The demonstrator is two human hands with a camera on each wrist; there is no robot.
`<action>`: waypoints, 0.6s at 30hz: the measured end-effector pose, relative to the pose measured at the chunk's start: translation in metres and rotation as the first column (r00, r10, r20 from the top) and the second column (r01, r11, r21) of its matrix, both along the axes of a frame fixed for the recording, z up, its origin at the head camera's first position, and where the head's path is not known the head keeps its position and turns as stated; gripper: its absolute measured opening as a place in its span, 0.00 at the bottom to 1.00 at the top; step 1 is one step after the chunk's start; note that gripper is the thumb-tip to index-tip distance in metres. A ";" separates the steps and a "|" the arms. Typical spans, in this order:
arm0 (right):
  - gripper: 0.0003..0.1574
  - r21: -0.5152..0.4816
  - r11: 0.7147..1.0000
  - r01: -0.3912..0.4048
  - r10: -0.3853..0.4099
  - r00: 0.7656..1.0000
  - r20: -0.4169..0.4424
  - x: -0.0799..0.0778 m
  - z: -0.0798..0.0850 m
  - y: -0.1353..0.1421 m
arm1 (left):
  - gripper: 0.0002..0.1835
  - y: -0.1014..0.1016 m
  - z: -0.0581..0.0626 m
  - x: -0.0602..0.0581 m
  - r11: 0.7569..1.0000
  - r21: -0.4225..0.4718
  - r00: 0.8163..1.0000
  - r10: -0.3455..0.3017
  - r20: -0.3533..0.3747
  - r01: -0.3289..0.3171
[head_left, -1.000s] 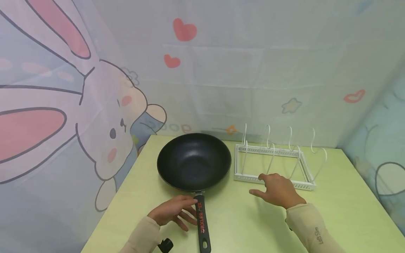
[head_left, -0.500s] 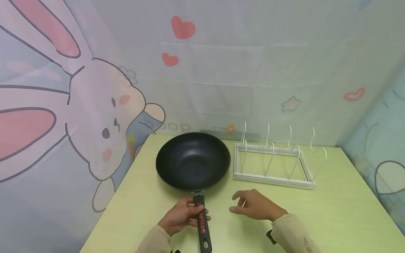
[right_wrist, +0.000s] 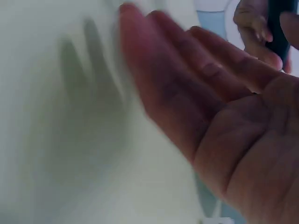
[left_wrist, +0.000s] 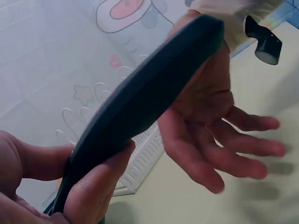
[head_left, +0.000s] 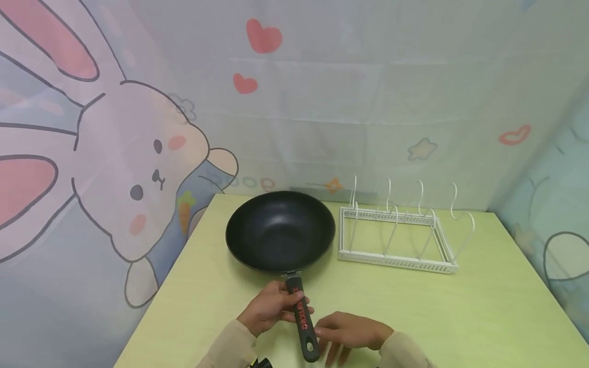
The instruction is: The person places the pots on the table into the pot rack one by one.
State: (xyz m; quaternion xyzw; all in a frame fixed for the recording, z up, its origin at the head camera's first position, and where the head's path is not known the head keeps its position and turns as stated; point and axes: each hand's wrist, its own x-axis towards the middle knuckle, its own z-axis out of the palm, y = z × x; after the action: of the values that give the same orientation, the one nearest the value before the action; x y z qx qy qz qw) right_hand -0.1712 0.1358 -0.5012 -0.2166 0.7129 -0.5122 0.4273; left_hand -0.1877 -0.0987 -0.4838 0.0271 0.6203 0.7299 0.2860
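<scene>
A black wok [head_left: 280, 232] sits at the middle left of the table in the head view, its handle [head_left: 304, 327] slanting towards the near edge. My left hand [head_left: 267, 307] grips this handle close to the pan, thumb on top and fingers beneath. In the left wrist view the handle [left_wrist: 135, 100] is pinched between thumb and fingers. Beside the handle's free end is my right hand [head_left: 352, 329], its fingers loosely extended and holding nothing. The right wrist view shows the right palm [right_wrist: 252, 135] with spread fingers; part of the left hand [right_wrist: 254, 28] appears behind.
A white wire rack [head_left: 398, 261] with several upright curved dividers stands right of the wok. Behind the light green table [head_left: 414, 301] hangs a printed cloth [head_left: 322, 102] with a rabbit and hearts.
My left hand has closed round the wok handle, and the handle's end has swung slightly right. My right hand has come from the rack down and left to the handle's end.
</scene>
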 end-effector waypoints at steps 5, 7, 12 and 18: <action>0.30 -0.228 0.972 0.055 -0.008 0.979 0.203 0.005 0.005 -0.003 | 0.20 0.004 0.000 0.001 1.000 -0.006 1.000 0.013 -0.006 -0.013; 0.29 -0.307 0.948 0.088 -0.002 0.962 0.271 0.008 0.010 -0.008 | 0.20 0.004 -0.001 0.002 1.000 -0.001 1.000 0.019 -0.004 -0.019; 0.23 -0.410 0.877 0.251 -0.068 0.909 0.411 0.024 0.019 -0.024 | 0.25 0.002 -0.002 0.003 0.999 0.041 1.000 0.015 -0.016 -0.014; 0.24 -0.459 0.819 0.344 -0.109 0.879 0.464 0.032 0.019 -0.029 | 0.29 0.003 -0.008 0.000 0.983 0.180 1.000 0.029 -0.001 -0.029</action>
State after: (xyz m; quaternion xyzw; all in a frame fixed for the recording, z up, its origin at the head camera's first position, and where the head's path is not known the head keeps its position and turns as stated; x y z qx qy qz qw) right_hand -0.1395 0.1064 -0.4822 -0.1225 0.4568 -0.7703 0.4277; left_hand -0.1874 -0.0957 -0.4915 0.0453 0.5525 0.7871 0.2705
